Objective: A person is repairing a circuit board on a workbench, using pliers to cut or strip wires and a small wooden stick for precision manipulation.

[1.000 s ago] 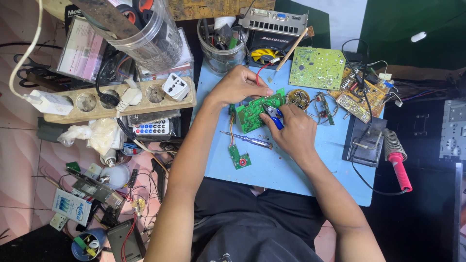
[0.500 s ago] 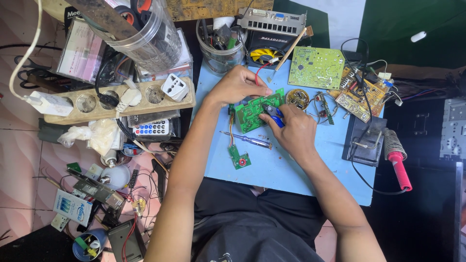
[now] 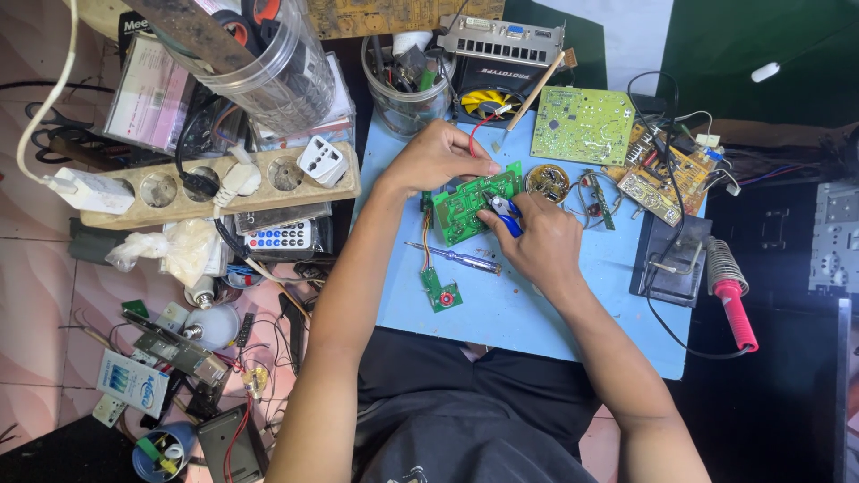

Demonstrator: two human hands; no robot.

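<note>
Head view: a green circuit board (image 3: 465, 207) lies on the blue desk (image 3: 573, 304), caught between both hands. The left hand (image 3: 436, 156) arches over the board's upper edge, wrist bent, its grip closed on that edge. The right hand (image 3: 539, 240) comes in from the lower right, fingers curled, its grip closed on a blue-handled tool (image 3: 506, 213) whose tip meets the board's right part. A thin wire runs from the board down to a small green board (image 3: 442, 292) below the left grip. A screwdriver (image 3: 454, 258) lies just beneath the main board, left of the right grip. Well right of that grip, a red-handled soldering iron (image 3: 732, 293) rests beside a black stand (image 3: 673, 261). Above the right grip lies a larger yellow-green board (image 3: 583, 125).
</note>
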